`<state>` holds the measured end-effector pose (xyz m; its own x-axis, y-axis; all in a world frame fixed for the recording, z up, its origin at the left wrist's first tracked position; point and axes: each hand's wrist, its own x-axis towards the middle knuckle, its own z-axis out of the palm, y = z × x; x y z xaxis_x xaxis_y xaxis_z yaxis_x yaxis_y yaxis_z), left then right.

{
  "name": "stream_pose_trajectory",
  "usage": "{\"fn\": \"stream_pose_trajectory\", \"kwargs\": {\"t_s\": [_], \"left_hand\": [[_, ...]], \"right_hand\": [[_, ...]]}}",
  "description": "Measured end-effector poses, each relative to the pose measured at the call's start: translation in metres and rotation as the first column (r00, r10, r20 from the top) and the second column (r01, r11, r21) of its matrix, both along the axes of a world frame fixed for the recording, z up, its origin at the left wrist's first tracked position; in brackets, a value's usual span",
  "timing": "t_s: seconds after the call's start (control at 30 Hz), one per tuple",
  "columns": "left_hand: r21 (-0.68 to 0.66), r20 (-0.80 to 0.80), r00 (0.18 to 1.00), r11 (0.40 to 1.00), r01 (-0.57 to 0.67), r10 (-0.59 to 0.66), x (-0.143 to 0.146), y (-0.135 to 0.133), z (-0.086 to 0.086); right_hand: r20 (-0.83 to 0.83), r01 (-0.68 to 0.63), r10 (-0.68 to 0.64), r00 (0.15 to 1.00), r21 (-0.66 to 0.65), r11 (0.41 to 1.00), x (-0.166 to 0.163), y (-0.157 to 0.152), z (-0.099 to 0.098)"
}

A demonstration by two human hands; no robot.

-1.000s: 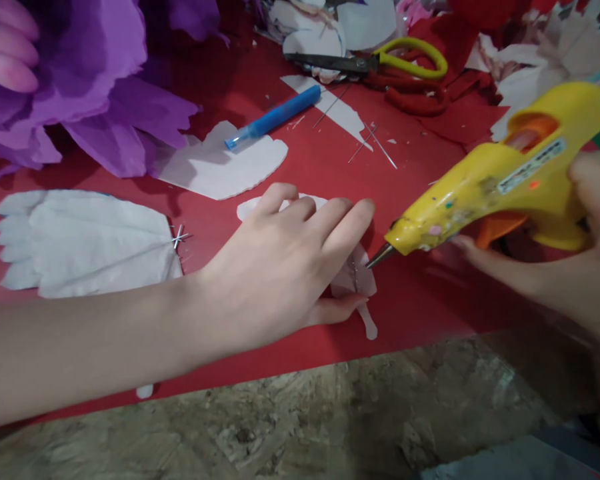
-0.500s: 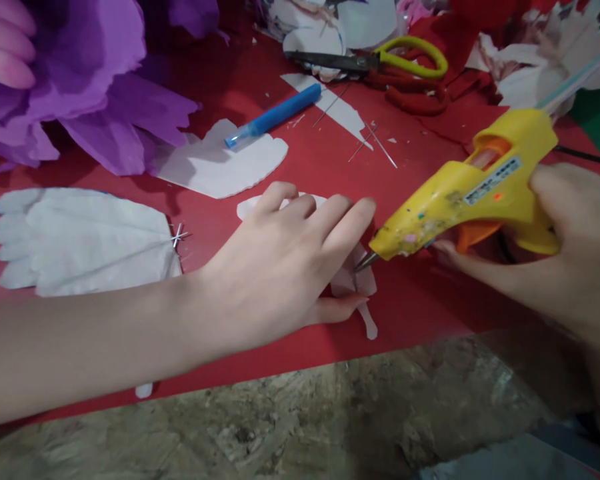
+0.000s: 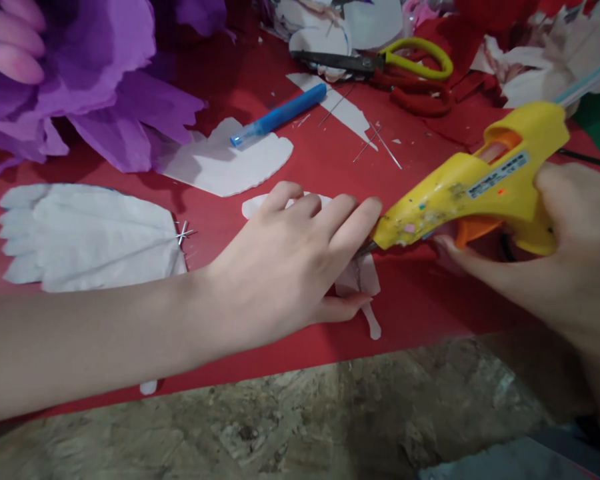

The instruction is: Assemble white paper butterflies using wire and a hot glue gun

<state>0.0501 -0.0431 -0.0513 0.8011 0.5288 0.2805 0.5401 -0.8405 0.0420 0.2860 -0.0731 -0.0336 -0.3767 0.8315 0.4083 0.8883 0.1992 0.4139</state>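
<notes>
My right hand (image 3: 565,247) grips a yellow hot glue gun (image 3: 470,180) with an orange trigger and a clear glue stick at its back. The gun's metal nozzle is at a small white paper piece (image 3: 359,277), partly hidden behind the fingers of my left hand (image 3: 300,260). That hand holds the piece against the red sheet, thumb near its lower edge and fingers curled over it. Part of another pale paper shape (image 3: 255,205) shows beyond my knuckles. Left of my wrist lies a white scalloped petal-like piece (image 3: 100,237) with thin wires (image 3: 184,233) at its narrow end.
A blue pen (image 3: 280,115) rests partly on a white paper cutout (image 3: 220,170). Scissors with yellow and red handles (image 3: 420,60) lie behind, near paper scraps and thin wires. Purple paper petals (image 3: 110,120) fill the upper left. The red sheet (image 3: 430,300) ends along the front edge.
The glue gun's nozzle has shifted up slightly and left along the white paper piece, closer to my left fingers. My left hand keeps its hold; the whole view has shifted slightly.
</notes>
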Motion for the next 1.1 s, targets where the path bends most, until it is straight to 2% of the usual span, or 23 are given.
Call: {"fn": "stream_pose_trajectory", "kwargs": {"t_s": [0.07, 0.23, 0.43, 0.53, 0.8, 1.0, 1.1], "left_hand": [[-0.003, 0.005, 1.000, 1.000, 0.004, -0.004, -0.0001, 0.0002, 0.0001], [-0.006, 0.040, 0.999, 1.000, -0.002, 0.002, 0.0000, -0.0001, -0.0038], [-0.025, 0.050, 0.998, 0.999, -0.030, 0.031, 0.0004, -0.0008, -0.0055], [-0.017, 0.063, 0.998, 1.000, -0.018, 0.019, 0.0001, -0.0010, -0.0054], [-0.019, 0.077, 0.997, 1.000, 0.004, -0.002, -0.0003, -0.0006, -0.0060], [-0.079, 0.049, 0.998, 0.996, -0.032, 0.036, 0.0003, -0.0006, -0.0039], [-0.067, 0.044, 0.999, 0.997, -0.026, 0.029, 0.0002, -0.0007, -0.0038]], "right_hand": [[0.007, 0.058, -0.058, 0.998, 0.003, 0.998, -0.0013, 0.0003, -0.0007], [0.048, 0.015, -0.018, 0.999, 0.076, 0.997, 0.0011, 0.0006, -0.0022], [-0.025, 0.169, -0.170, 0.985, -0.016, 0.985, 0.0007, -0.0026, -0.0020], [-0.055, 0.205, -0.206, 0.977, -0.031, 0.978, -0.0011, -0.0033, -0.0015], [-0.086, 0.070, -0.074, 0.993, -0.049, 0.996, 0.0040, -0.0044, 0.0002], [-0.142, 0.181, -0.188, 0.972, -0.065, 0.981, 0.0000, -0.0036, -0.0006], [-0.127, 0.188, -0.197, 0.972, -0.080, 0.979, -0.0022, -0.0033, 0.0002]]}}
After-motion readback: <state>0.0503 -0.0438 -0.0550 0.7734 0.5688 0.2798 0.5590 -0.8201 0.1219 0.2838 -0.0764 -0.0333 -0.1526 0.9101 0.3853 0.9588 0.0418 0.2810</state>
